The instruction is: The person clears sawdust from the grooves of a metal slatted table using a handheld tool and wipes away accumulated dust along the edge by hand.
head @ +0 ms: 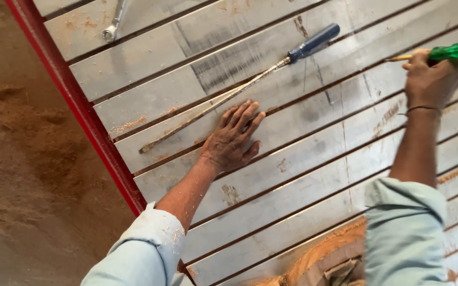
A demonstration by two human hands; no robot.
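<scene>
Green-handled screwdriver (454,51): translucent green grip, yellowish shank pointing left, held at the upper right of the view over the slatted metal worktop (314,153). Right hand (429,79): fingers closed around the green handle, a thin band at the wrist, pale blue sleeve (405,233) below. Left hand (233,139): open, palm down, fingers spread flat on a slat near the middle of the worktop, holding nothing. Long file (216,100): blue handle (314,42) at its upper right end, thin blade running down to the left along the slats, lying just beside the left fingertips; contact cannot be told. Spanner (113,24): silvery, at the top left of the worktop, partly out of view. Worktop: grey slats with dark grooves, rusty smears, red edge (75,100) on the left. Sawdust (33,132): brown heap on the floor to the left; more at the bottom edge (319,254)
</scene>
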